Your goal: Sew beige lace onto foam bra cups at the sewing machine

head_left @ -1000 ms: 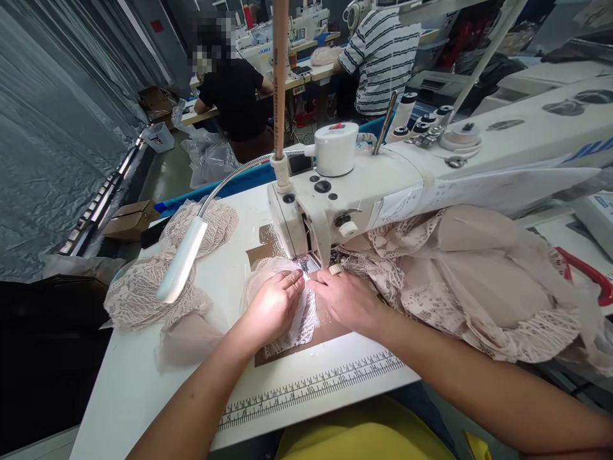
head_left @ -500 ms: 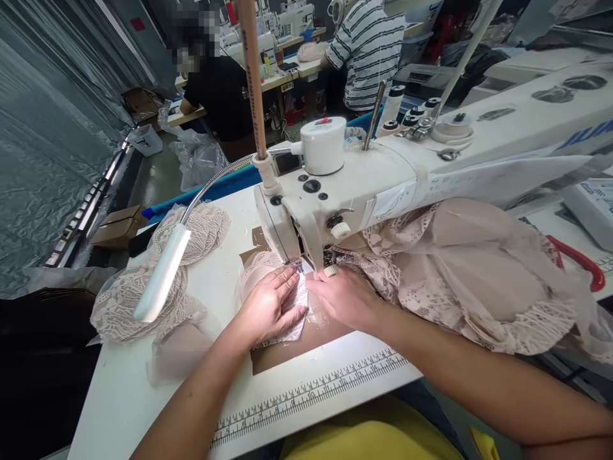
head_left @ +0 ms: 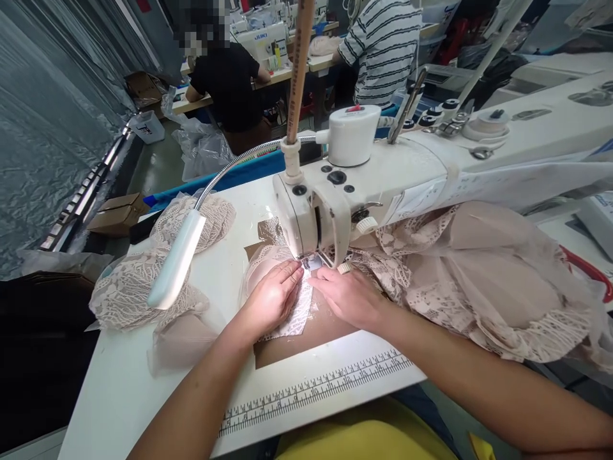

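A beige lace piece (head_left: 301,313) lies under the presser foot of the white sewing machine (head_left: 330,211), lit by the lamp. My left hand (head_left: 272,297) rests flat on it, fingers stretched toward the needle area and thumb partly tucked from sight. Opposite, my right hand (head_left: 349,297) has its fingers curled and pressed together, with the tips at the lace's right edge beside the presser foot. Sheer beige fabric (head_left: 256,268) spreads out beyond my left hand. My fingers partly cover the needle and the stitching point.
Stacked lace cups (head_left: 138,291) lie on the left of the white table (head_left: 119,396). A lamp on a bendy neck (head_left: 177,262) hangs over them. Gathered lace garments (head_left: 479,275) fill the right side, near a red handle (head_left: 589,268). Two people sit at machines beyond.
The view has shifted, so the machine appears farther right. My left thumb has drawn in, uncovering more lace. Both hands stay beside the presser foot.
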The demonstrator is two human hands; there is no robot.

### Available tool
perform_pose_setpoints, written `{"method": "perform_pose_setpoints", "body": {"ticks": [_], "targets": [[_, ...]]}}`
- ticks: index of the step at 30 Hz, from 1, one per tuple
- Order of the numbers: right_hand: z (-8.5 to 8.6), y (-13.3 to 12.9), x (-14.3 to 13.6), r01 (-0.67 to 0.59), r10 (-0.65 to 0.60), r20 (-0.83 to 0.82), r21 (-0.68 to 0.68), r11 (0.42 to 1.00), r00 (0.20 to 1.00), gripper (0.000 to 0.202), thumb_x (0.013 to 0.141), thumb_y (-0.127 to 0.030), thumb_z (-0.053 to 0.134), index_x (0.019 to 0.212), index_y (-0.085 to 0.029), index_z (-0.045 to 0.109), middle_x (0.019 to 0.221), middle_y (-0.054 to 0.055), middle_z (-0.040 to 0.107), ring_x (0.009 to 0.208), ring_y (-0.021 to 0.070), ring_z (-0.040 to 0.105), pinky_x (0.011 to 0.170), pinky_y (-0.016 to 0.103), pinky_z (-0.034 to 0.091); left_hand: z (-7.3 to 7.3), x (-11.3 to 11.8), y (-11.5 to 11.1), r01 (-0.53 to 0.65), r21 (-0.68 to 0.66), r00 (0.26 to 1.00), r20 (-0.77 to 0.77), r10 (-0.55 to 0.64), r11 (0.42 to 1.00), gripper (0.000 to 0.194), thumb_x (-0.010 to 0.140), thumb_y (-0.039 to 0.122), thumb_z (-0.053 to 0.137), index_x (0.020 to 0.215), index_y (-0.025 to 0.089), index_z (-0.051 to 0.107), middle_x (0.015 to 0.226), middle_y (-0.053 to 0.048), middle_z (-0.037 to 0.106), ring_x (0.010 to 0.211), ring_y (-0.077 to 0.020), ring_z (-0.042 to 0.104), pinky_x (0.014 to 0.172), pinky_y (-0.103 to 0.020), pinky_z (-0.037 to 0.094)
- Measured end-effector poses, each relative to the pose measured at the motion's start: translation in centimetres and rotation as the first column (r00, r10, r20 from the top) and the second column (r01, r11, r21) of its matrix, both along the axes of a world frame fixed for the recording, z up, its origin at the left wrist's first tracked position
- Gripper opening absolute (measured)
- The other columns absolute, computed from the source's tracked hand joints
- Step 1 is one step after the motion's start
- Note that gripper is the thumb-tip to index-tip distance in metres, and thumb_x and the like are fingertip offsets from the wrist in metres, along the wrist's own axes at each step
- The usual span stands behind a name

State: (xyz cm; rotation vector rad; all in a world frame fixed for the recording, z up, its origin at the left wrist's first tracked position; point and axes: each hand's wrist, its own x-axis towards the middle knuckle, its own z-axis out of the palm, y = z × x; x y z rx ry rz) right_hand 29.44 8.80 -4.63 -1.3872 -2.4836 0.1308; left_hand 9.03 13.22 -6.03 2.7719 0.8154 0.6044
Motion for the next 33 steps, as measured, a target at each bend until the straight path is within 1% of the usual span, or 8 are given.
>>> {"method": "perform_pose_setpoints", "body": {"ticks": [6,12,19,23,26,28,32,33], "targets": [[0.0,0.0,-0.1,0.027,-0.028,-0.014,-0.007,1.0,1.0,0.028,0.086,-0.013,0.046,0.103,-0.018,0.068,0.081,0.004,0.063,0.064,0.0146,0.046,0.056,0.028,0.028,0.3,-0.1,0.6,-0.071,-0.026,0.997,-0.039,0.07,0.997,0.037,0.092,0.022,0.042,0.124,0.012,0.056,0.124,-0.017,0.06,0.118,-0.0282,0.053,0.101,-0.046,0.045],[-0.1,0.0,0.0,0.053,-0.053,-0.039,-0.022,0.998,0.998,0.027,0.089,-0.018,0.046,0.106,-0.018,0.067,0.087,0.005,0.064,0.072,0.0165,0.053,0.062,0.028,0.036,0.2,-0.5,0.3,-0.186,-0.028,0.97,-0.166,0.179,0.982,0.046,0.092,0.032,0.041,0.133,0.013,0.049,0.136,-0.015,0.05,0.129,-0.0335,0.041,0.106,-0.051,0.035],[-1.0,-0.2,0.1,-0.096,0.1,-0.078,0.049,0.994,0.992,0.027,0.091,-0.019,0.042,0.105,-0.015,0.066,0.088,0.008,0.064,0.082,0.0208,0.056,0.078,0.035,0.043,1.1,-0.5,-1.2,-0.381,0.004,0.9,-0.228,0.372,0.925,0.047,0.09,0.034,0.045,0.132,0.012,0.049,0.141,-0.018,0.044,0.129,-0.0375,0.038,0.103,-0.053,0.034],[-1.0,-0.1,0.8,-0.246,0.25,-0.116,0.045,0.968,0.961,0.031,0.089,-0.014,0.039,0.106,-0.016,0.065,0.09,0.009,0.065,0.084,0.0211,0.056,0.076,0.036,0.045,2.9,-2.5,-3.3,-0.482,-0.055,0.852,-0.263,0.454,0.874,0.046,0.088,0.037,0.049,0.128,0.013,0.05,0.136,-0.019,0.048,0.124,-0.0371,0.043,0.097,-0.052,0.04],[-0.6,-0.1,1.8,-0.323,0.323,-0.105,0.009,0.946,0.941,0.031,0.085,-0.014,0.042,0.105,-0.019,0.066,0.084,0.008,0.066,0.079,0.0206,0.057,0.072,0.035,0.046,3.7,-6.2,-5.9,-0.537,-0.048,0.827,-0.23,0.514,0.842,0.047,0.088,0.04,0.049,0.128,0.017,0.049,0.139,-0.016,0.046,0.128,-0.0346,0.039,0.101,-0.052,0.037],[-0.4,-0.1,2.4,-0.33,0.327,-0.076,-0.02,0.944,0.942,0.03,0.084,-0.016,0.044,0.104,-0.02,0.067,0.08,0.007,0.067,0.076,0.021,0.058,0.068,0.035,0.046,3.7,-9.7,-7.9,-0.655,0.006,0.737,-0.217,0.64,0.756,0.045,0.092,0.04,0.043,0.13,0.016,0.047,0.14,-0.016,0.044,0.131,-0.0344,0.036,0.104,-0.055,0.033],[0.5,-0.3,2.7,-0.294,0.289,-0.078,-0.06,0.954,0.954,0.025,0.087,-0.025,0.046,0.097,-0.022,0.068,0.08,0.008,0.069,0.076,0.023,0.06,0.066,0.036,0.046,3.1,-16.4,-11.6,-0.889,0.051,0.429,-0.258,0.866,0.455,0.037,0.093,0.032,0.037,0.12,0.014,0.055,0.123,-0.019,0.055,0.112,-0.0347,0.051,0.086,-0.051,0.045],[0.9,-0.5,2.6,-0.28,0.273,-0.105,-0.066,0.958,0.956,0.024,0.088,-0.029,0.047,0.096,-0.022,0.068,0.081,0.008,0.069,0.077,0.0234,0.06,0.067,0.037,0.046,3.1,-17.6,-12.6,-0.915,0.021,0.384,-0.263,0.885,0.403,0.036,0.093,0.033,0.037,0.116,0.015,0.057,0.115,-0.018,0.059,0.105,-0.0332,0.055,0.081,-0.047,0.047]]}}
